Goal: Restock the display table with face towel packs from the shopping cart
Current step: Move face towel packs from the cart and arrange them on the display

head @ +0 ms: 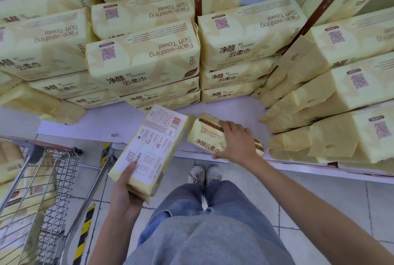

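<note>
Head view: the left hand (124, 192) grips one face towel pack (149, 149), tilted over the front edge of the bench (96, 123). The right hand (236, 143) clasps a second pack (204, 138) lying at that edge; more sit in the shopping cart (53, 170).

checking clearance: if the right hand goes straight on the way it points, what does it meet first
The right hand, gripping a pack, would cross bare display table, then probably meet the middle stack; depth is unclear.
</note>
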`<state>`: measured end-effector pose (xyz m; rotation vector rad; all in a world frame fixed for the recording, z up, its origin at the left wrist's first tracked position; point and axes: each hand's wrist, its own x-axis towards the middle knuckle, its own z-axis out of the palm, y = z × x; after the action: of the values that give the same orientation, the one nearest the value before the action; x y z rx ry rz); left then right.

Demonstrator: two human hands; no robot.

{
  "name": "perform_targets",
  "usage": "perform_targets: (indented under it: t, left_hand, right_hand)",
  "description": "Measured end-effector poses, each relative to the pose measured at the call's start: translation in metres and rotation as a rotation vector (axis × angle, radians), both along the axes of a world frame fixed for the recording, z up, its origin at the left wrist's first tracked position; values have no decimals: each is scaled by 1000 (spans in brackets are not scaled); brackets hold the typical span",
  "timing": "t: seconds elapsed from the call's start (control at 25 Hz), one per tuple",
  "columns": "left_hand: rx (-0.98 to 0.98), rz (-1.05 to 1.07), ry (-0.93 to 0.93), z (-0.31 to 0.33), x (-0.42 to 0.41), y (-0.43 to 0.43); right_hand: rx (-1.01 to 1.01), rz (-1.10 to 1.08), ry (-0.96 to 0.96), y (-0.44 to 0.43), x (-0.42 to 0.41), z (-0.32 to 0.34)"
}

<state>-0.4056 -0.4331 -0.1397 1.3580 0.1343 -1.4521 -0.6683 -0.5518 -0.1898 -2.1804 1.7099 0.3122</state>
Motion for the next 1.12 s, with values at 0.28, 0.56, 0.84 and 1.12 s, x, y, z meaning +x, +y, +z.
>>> perform_targets:
  t: [0.28,0.56,0.84,1.12]
  left_hand:
    - [-2,30,-5,0,4,0]
    - [-5,49,-6,-2,9,2]
    - [10,46,-28,-1,8,4]
    - [18,31,-32,-3,3,3]
  right_hand:
    - [-127,-28,-77,38,15,-10]
    - [213,-83,-80,-13,4,2]
    - [-339,173,166,-13,-2,-3]
    - [-32,28,-124,-38,-4,-3]
